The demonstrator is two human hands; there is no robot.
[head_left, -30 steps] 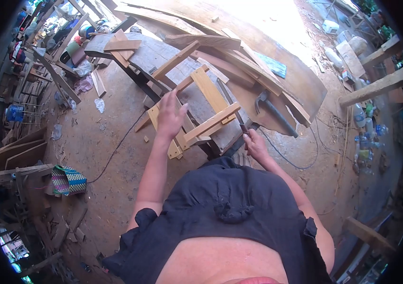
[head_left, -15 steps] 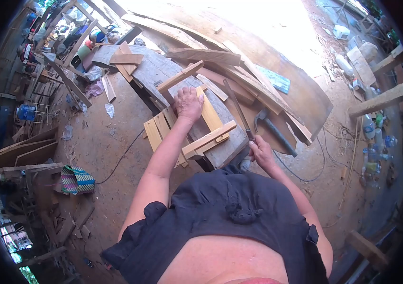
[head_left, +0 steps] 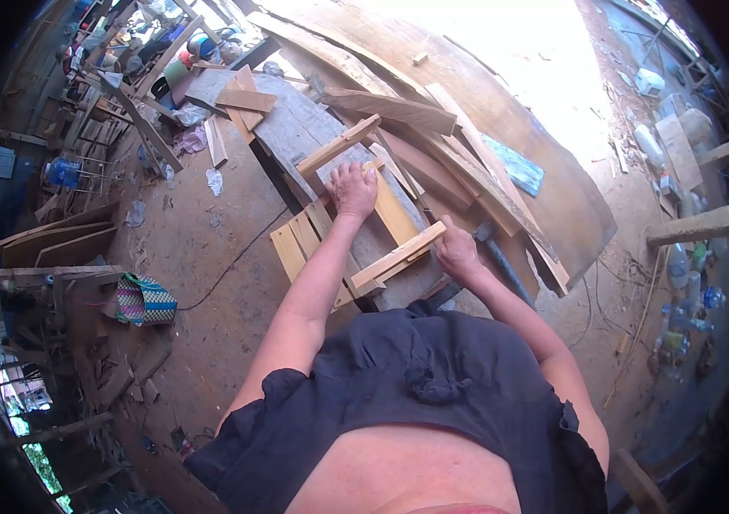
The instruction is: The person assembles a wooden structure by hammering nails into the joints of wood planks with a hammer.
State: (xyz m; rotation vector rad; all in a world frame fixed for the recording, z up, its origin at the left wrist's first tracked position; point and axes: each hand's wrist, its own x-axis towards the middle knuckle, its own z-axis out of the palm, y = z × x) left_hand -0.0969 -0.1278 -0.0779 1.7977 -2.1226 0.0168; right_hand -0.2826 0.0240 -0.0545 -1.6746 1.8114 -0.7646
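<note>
A small pale wooden frame [head_left: 397,214] with crosspieces lies on a thick grey plank bench in front of me. My left hand [head_left: 353,190] is closed over its left rail, fingers curled on the wood. Beside the frame's right end, my right hand [head_left: 457,248] is wrapped round the lower end of a long, narrow metal file [head_left: 423,204]; much of the tool is hidden by the hand and the frame. Just right of that hand lies a hammer [head_left: 508,267]. A slatted wooden piece [head_left: 294,244] sits below my left forearm, partly covered.
Long boards [head_left: 467,171] are stacked beyond the bench on a large sheet. Offcuts [head_left: 246,100] rest on the bench's far end. A woven basket [head_left: 143,300] stands on the dirt floor at left. Plastic bottles [head_left: 680,265] and a timber beam [head_left: 697,224] are at right.
My right hand has moved up and forward with the file, to the frame's end. My left hand stays on the frame. The whole view has shifted slightly.
</note>
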